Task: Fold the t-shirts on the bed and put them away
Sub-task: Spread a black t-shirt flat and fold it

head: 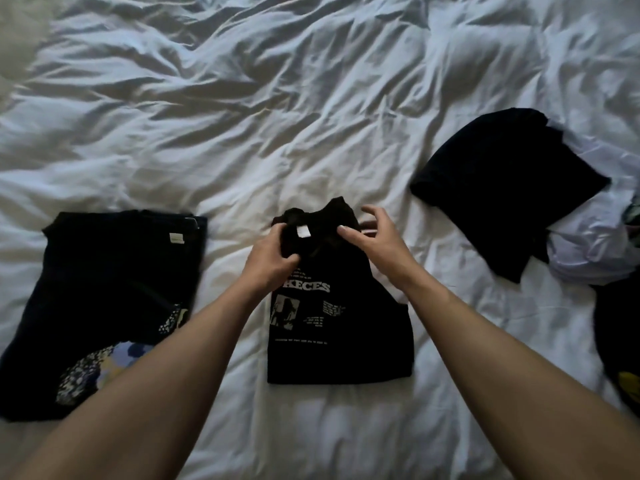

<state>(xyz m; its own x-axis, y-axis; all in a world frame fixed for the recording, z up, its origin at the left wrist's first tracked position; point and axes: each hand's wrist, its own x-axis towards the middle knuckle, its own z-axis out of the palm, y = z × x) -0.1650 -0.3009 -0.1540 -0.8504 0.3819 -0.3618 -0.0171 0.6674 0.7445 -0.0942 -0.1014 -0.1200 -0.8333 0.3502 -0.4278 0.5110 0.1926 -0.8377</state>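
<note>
A person's two bare hands work at the collar end of a black printed t-shirt (pixel 341 341) lying folded into a narrow rectangle near the middle of the bed's (pixel 242 133) near edge. White block lettering across the chest reads in part "KECES" (the first letters are hidden by the left wrist), above a small boxed picture and several lines of print too small to read. A small white tag (pixel 303 231) shows inside the neck, its wording illegible.

The left hand (pixel 273 252) grasps the bunched collar fabric, fingers curled round it beside the tag. The right hand (pixel 372 242) has its thumb pressed on the collar's other side while the fingers arch loosely above the cloth; whether they grip it cannot be told. Both forearms reach in from the near edge, converging on the shirt.

Toward the left edge of the bed lies a dark folded t-shirt (pixel 114 299) with a pale label (pixel 177 238) near its collar (unreadable) and a patterned blue, white and yellow print at its lower part. Toward the right edge, a plain black garment (pixel 502 188) rests partly over white crumpled clothing (pixel 588 251). Another dark piece with a yellow mark (pixel 628 381) sits at the right edge. The white bedding is heavily creased.
</note>
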